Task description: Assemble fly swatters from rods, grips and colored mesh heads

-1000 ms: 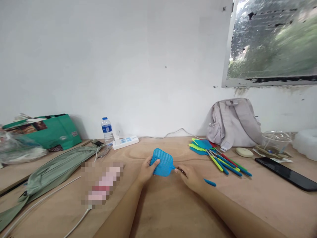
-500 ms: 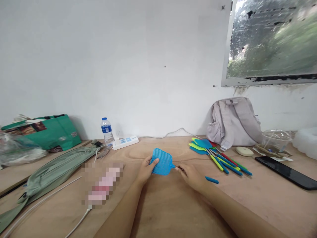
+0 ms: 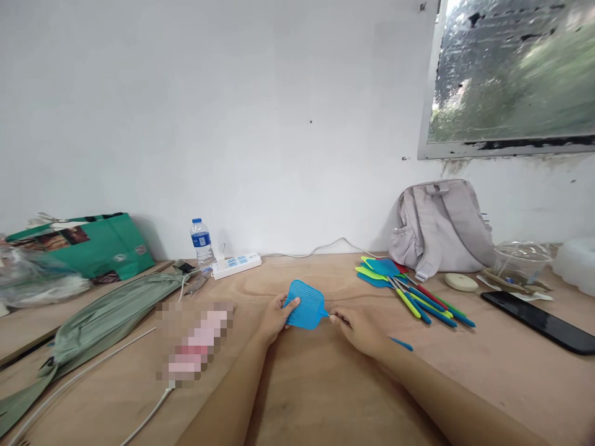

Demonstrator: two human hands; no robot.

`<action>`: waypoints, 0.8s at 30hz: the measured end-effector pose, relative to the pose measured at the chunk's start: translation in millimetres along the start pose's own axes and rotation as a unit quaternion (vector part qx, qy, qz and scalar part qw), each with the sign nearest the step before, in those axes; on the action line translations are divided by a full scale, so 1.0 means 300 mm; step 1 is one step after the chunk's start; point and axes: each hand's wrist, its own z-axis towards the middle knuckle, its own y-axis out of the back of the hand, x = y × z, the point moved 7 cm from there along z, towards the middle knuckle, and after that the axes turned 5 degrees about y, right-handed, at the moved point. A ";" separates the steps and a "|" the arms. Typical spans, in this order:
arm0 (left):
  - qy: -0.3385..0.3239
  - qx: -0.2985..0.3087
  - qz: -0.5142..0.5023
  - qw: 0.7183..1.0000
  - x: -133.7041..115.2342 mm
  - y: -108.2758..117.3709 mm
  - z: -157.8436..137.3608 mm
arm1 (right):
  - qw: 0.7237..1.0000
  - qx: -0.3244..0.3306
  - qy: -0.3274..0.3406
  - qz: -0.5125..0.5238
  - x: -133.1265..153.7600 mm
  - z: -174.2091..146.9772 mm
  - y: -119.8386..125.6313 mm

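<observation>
A blue fly swatter is held above the middle of the table, its perforated square head turned up toward me. My left hand is closed on the left edge of the head, thumb on top. At the swatter's neck, on the right, my right hand pinches the thin shaft; my fingers hide much of it. A blue handle end shows beyond my right wrist. Farther right lies a pile of fly swatters in blue, yellow-green, red and green, with their handles pointing toward the near right.
At the back stand a water bottle, a white power strip and a grey backpack. A black phone and a plastic cup are at right. Leftward lie a green bag, a grey-green strap bag and a blurred pink item.
Both hands keep the same hold on the swatter. The view has shifted very slightly, and less of the blue handle end shows beyond my right wrist.
</observation>
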 end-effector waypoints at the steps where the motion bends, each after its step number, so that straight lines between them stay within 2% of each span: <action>1: -0.004 0.000 0.013 1.000 -0.006 0.000 -0.003 | 1.000 0.010 0.004 0.019 -0.001 0.001 -0.005; 5: -0.010 0.009 0.044 0.999 -0.021 -0.008 -0.015 | 0.993 0.051 -0.003 0.108 -0.011 0.004 -0.020; 10: -0.023 0.011 0.034 0.999 -0.022 -0.020 -0.011 | 0.962 0.132 -0.079 0.224 -0.036 -0.006 -0.055; 12: -0.011 -0.012 0.005 1.000 -0.010 0.008 0.003 | 0.972 0.119 -0.066 0.191 -0.039 -0.009 -0.040; 15: 0.015 -0.139 -0.092 0.986 0.018 0.135 0.023 | 0.995 0.071 -0.013 0.065 -0.044 -0.012 0.000; 17: 0.026 -0.188 -0.116 0.975 0.033 0.213 0.032 | 0.999 0.053 -0.007 0.006 -0.065 -0.014 0.019; 20: 0.038 -0.199 -0.106 0.974 0.048 0.272 0.047 | 0.999 0.029 -0.031 -0.015 -0.115 -0.009 0.040; 24: 0.046 -0.189 -0.056 0.979 0.061 0.269 0.062 | 0.999 0.005 -0.042 -0.030 -0.139 -0.005 0.058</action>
